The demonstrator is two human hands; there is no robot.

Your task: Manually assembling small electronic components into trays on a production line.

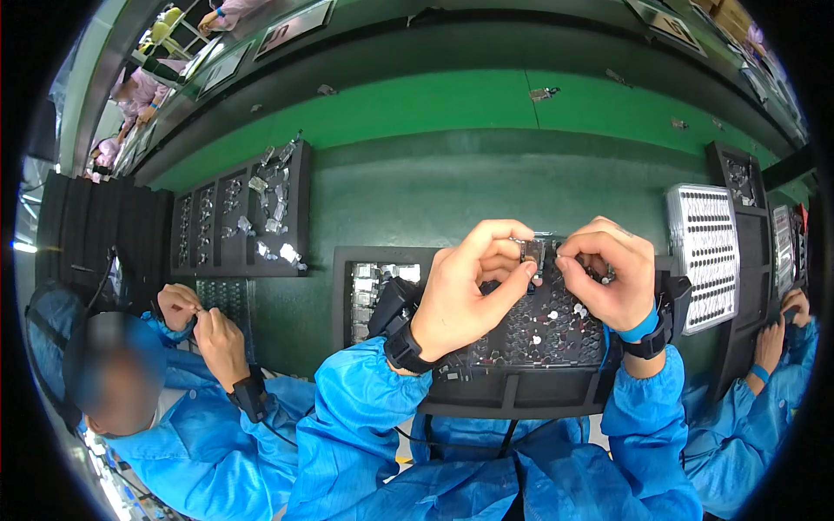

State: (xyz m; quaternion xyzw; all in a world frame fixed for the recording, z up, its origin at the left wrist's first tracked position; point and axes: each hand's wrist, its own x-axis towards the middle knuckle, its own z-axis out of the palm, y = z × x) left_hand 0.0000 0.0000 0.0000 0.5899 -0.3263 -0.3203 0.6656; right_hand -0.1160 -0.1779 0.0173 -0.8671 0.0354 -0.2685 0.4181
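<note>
My left hand pinches a small dark rectangular electronic part between thumb and fingers, holding it up above a black foam tray. Close on its right, my right hand is closed, thumb against index finger; whatever sits between those fingertips is too small to make out. Beneath both hands, many small round dark parts fill the tray's middle, with a few white and red bits among them. Silvery flat pieces lie in the tray's left compartment, partly behind my left wrist.
At right stands a clear-edged white tray with rows of dark round parts. A foam tray at left holds loose silvery parts. Beyond runs a green belt carrying scattered pieces. Co-workers' hands work at left and at far right.
</note>
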